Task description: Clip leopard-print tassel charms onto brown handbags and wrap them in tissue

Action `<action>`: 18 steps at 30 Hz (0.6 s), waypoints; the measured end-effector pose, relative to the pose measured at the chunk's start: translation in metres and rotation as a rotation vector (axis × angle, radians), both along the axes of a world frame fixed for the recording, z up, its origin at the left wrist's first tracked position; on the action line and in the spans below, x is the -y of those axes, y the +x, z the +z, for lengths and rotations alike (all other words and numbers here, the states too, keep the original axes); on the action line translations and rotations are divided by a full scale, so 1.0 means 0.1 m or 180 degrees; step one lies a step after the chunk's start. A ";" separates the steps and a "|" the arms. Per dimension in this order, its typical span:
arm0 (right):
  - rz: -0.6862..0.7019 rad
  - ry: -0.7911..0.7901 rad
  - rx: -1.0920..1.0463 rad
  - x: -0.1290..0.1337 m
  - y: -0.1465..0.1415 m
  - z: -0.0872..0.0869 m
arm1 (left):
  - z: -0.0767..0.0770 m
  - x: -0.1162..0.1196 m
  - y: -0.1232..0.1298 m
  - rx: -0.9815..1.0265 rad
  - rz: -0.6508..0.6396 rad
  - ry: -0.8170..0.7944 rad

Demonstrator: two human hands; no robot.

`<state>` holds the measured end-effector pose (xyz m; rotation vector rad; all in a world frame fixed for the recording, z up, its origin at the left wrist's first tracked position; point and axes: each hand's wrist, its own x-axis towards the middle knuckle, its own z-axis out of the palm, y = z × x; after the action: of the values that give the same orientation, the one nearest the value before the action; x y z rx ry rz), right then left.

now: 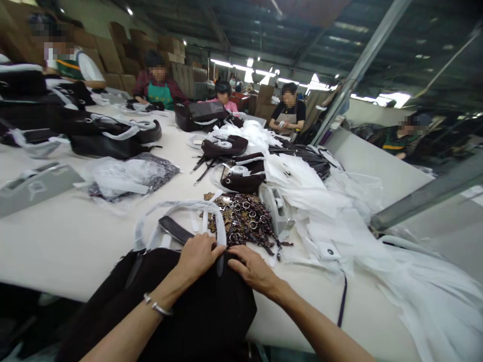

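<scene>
A large black bag (pixel 204 311) lies at the table's near edge, its handles (pixel 181 206) wrapped in white film. My left hand (pixel 199 254) is closed on the bag's top edge near the base of one handle. Just right of it, my right hand (pixel 251 266) has its fingers curled over the same edge, thumb on the near side. A dark strap (pixel 175 230) rises behind my left hand. Beyond the hands is a pile of patterned straps with metal rings (pixel 245 216).
White wrapping sheets (pixel 302 186) spread along the right side. A grey dispenser (pixel 278 211) and smaller dark bags (pixel 245 173) stand ahead. More black bags (pixel 109 138) and a grey box (pixel 39 186) are at left. Several people work across the table; a metal post (pixel 358 75) slants at right.
</scene>
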<state>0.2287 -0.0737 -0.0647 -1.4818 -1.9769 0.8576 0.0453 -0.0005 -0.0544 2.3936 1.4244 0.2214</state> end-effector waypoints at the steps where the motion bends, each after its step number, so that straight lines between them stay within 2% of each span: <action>1: -0.0072 -0.0048 -0.0031 0.01 0.07 0.03 | -0.02 -0.01 0.03 0.0111 0.0053 -0.0092; 5: -0.0575 -0.0246 0.0202 0.04 0.57 0.25 | -0.13 -0.02 0.08 0.1156 0.0338 -0.0717; 8: -0.1265 -0.0201 0.0758 0.03 1.05 0.39 | -0.25 -0.01 0.03 0.2156 0.0522 -0.1467; 10: -0.1559 -0.0267 0.1215 0.03 1.32 0.42 | -0.29 0.00 -0.02 0.2637 0.0630 -0.1923; 14: -0.1644 -0.0622 0.1848 0.00 1.54 0.27 | -0.30 0.03 -0.09 0.3070 0.0796 -0.2285; 18: -0.1606 -0.0693 0.2039 -0.07 1.43 0.01 | -0.27 0.04 -0.13 0.3399 0.0692 -0.2582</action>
<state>0.3714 -0.0671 -0.0636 -2.4775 -1.7860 0.4075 0.0323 -0.0044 -0.0819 1.1235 0.9376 0.6850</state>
